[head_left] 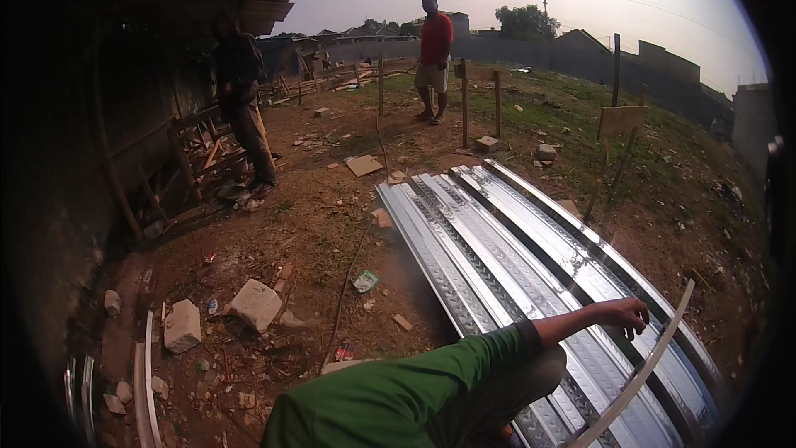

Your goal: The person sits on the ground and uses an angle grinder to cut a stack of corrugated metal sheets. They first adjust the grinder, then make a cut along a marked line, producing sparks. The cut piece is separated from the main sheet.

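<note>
A green-sleeved arm, which looks like my left one, stretches to the right across a bent knee (543, 373). Beyond the knee, my left hand (623, 314) hangs over ribbed, shiny metal decking sheets (497, 253). Its fingers droop loosely, a little apart, and I see nothing in them. Just right of the hand, a long pale strip (643, 373) slants over the sheets, apart from the fingers; its lower end runs out at the bottom edge. My right hand is out of the picture.
Concrete blocks (255, 304) and litter lie on the dirt at left. A cable (347, 278) crosses the ground. One person in red (435, 41) stands beyond the sheets near wooden stakes (464, 108); another in dark clothes (240, 91) stands by a timber frame (186, 162).
</note>
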